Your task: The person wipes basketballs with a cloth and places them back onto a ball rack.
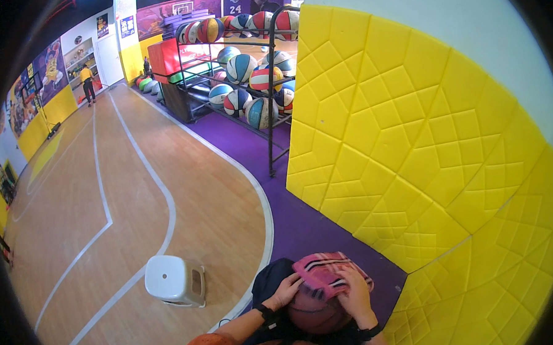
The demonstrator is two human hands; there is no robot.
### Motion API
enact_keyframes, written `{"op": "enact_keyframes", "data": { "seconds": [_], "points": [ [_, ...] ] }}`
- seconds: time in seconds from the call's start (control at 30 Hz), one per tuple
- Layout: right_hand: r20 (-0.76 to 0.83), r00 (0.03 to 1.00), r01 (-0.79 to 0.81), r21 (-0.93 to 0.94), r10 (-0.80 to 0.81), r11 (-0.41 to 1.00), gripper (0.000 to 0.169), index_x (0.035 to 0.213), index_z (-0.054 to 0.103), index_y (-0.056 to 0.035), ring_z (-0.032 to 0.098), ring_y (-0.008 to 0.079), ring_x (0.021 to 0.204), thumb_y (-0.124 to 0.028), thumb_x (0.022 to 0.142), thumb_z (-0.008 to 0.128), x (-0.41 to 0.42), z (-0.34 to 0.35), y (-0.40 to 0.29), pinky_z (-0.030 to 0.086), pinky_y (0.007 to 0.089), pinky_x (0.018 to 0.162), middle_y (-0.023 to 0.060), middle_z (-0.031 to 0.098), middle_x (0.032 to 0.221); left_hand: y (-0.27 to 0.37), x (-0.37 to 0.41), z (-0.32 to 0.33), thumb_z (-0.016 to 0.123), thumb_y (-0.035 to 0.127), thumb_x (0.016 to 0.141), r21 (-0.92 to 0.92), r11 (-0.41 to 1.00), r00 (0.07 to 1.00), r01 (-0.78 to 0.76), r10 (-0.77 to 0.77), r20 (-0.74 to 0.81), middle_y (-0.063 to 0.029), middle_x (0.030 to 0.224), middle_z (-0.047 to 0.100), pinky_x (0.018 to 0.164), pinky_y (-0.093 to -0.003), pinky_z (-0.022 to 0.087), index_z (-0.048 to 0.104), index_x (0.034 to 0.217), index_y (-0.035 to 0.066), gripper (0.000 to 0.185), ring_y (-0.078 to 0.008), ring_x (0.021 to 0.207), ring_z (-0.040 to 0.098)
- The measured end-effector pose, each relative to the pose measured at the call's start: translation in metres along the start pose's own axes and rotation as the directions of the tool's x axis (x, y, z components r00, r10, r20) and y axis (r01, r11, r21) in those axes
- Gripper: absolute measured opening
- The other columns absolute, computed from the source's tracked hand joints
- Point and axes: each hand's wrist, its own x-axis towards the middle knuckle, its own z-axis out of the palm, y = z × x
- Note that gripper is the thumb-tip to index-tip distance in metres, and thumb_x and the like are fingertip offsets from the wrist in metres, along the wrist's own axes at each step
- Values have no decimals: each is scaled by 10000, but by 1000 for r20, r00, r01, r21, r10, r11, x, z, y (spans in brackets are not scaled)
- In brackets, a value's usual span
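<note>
A brown basketball (317,312) rests against my body, over my dark-clothed lap. Across its upper side lies a pink plaid cloth (327,269) with black and white stripes. My right hand (353,289) grips the cloth from the right, fingers bent over it. On the other side, my left hand (288,288) is at the ball's upper left, its fingertips at the cloth's left edge; whether they pinch the cloth or only press on the ball is hard to see. Both wrists wear black bands. The ball's underside is hidden.
A white plastic stool (165,277) stands on the wood-look court floor to my left. Yellow padded wall panels (395,144) rise close on my right. Ahead is a black metal rack (271,140) of several balls. Far off, a person (87,83) in a yellow top stands.
</note>
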Motion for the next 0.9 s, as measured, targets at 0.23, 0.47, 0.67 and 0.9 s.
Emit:
{"op": "enact_keyframes", "data": {
  "seconds": [0.23, 0.47, 0.67, 0.9],
  "points": [
    [-142, 809, -386, 603, 570, 698, 369, 1298, 582, 13, 581, 249, 1223, -90, 945, 621, -100, 19, 20, 476, 390, 1004, 174, 603, 1332, 10, -3, 1, 544, 253, 1047, -132, 990, 998, 54, -51, 27, -100, 1283, 639, 1044, -293, 436, 571, 1384, -3, 424, -170, 1183, 567],
    [-104, 994, 6, -259, -34, 966, 386, 1262, 677, -186, 445, 293, 1384, -233, 879, 695, -148, 49, 1, 277, 486, 1185, 92, 533, 1460, 5, 5, 4, 500, 237, 1067, -239, 962, 991, 130, -124, 42, -89, 1268, 643, 1040, -295, 440, 576, 1371, -13, 401, -164, 1165, 575],
    [292, 947, 206, -222, -136, 953, 691, 1306, 654, -208, 455, 324, 1370, -227, 639, 833, -7, -10, -77, 332, 520, 1135, 72, 543, 1453, -2, -1, -5, 479, 245, 1075, -813, 445, 927, 376, -168, 336, -75, 1240, 649, 1030, -298, 447, 579, 1367, -3, 396, -159, 1144, 579],
    [112, 993, 42, -24, -39, 999, 593, 1287, 642, -93, 568, 365, 1250, -115, 711, 779, 26, 9, -13, 437, 442, 1073, 151, 636, 1310, -38, -1, -6, 464, 242, 1079, -204, 976, 994, 73, -88, -64, -82, 1256, 645, 1025, -312, 458, 566, 1373, 5, 392, -170, 1151, 589]
  ]
}}
